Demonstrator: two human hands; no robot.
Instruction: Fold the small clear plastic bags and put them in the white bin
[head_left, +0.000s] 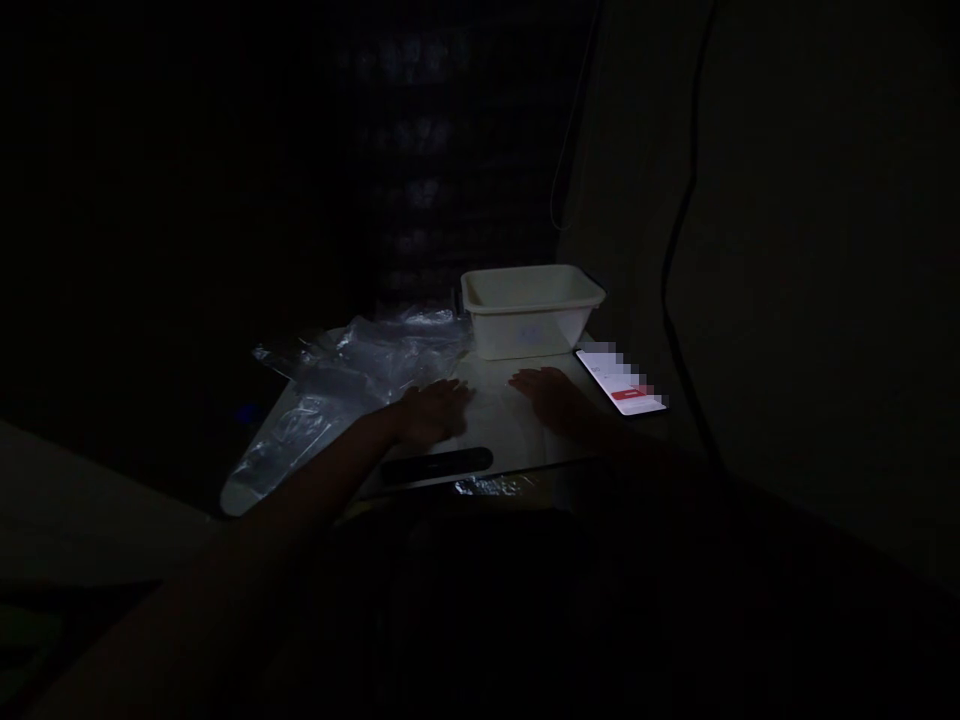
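The room is very dark, and only the small white bench (495, 425) catches light. The left hand (433, 412) lies flat on it, palm down, its grip spread wide and holding nothing, fingertips at the edge of the crumpled clear plastic bags (352, 385). The right hand (551, 395) lies flat too, grip wide and empty, just beside a lit phone (621, 380). A white tub (531, 308) stands behind both hands; a dark flat object (436, 465) lies near the front edge.

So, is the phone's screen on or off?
On. The phone, lying just right of the right hand, shows a bright white screen with a red bar.
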